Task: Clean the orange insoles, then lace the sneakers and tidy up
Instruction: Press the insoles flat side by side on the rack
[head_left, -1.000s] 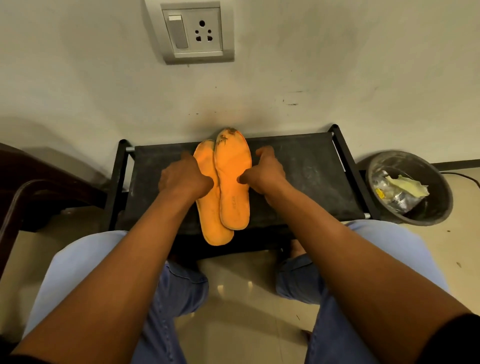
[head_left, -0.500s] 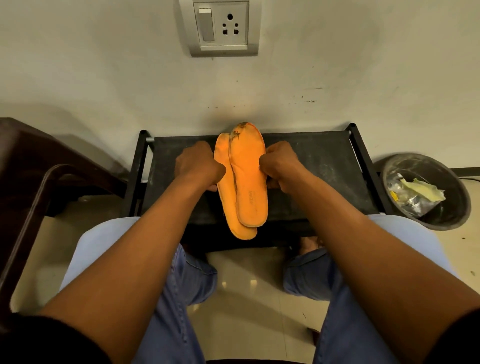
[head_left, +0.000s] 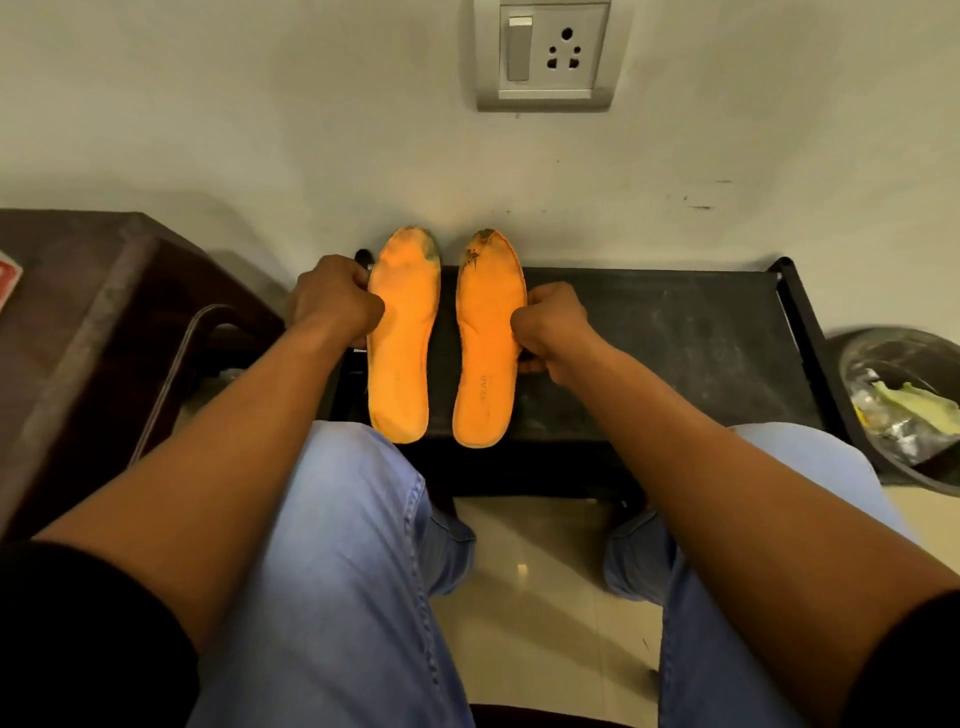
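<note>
Holding one orange insole per hand here. My left hand grips the left insole by its outer edge, fingers curled round it; my right hand pinches the right insole at its outer edge the same way. Both sit side by side over the black rack shelf, toes far, twd the wall, heels near, a gap of shelf showing btwn them, not touching. Can't tell if they rest fully flat or are partly lifted.

Reads to me as laying them apart w/ top faces up so each can be wiped separately. Dark grime shows at both toe ends, worst on the far tips, so cleaning isn't done, imo. Edge grips keep my fingers off the faces.

Waste bin at far right, wrappers inside, handy for tidy-up. Brown plastic chair on the left. Wall socket above. No sneakers, laces or cloth in view.
</note>
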